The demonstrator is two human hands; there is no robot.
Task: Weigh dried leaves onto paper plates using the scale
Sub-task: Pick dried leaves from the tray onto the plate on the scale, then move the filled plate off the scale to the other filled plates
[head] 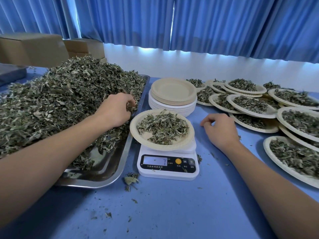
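A white digital scale (168, 167) stands at the table's centre. On it sits a paper plate (138, 124) holding a mound of dried leaves (162, 126). To the left, a steel tray (103, 169) carries a big heap of dried leaves (60, 94). My left hand (115, 109) is over the heap's right edge, its fingers curled round a pinch of leaves just left of the plate. My right hand (220, 129) rests on the blue table right of the scale, fingers loosely curled, holding nothing.
A stack of empty paper plates (172, 94) stands behind the scale. Several filled plates (250, 104) overlap along the right side. Cardboard boxes (34, 49) sit at the back left. Loose leaf bits (131, 180) lie on the table (172, 213). Blue curtains hang behind.
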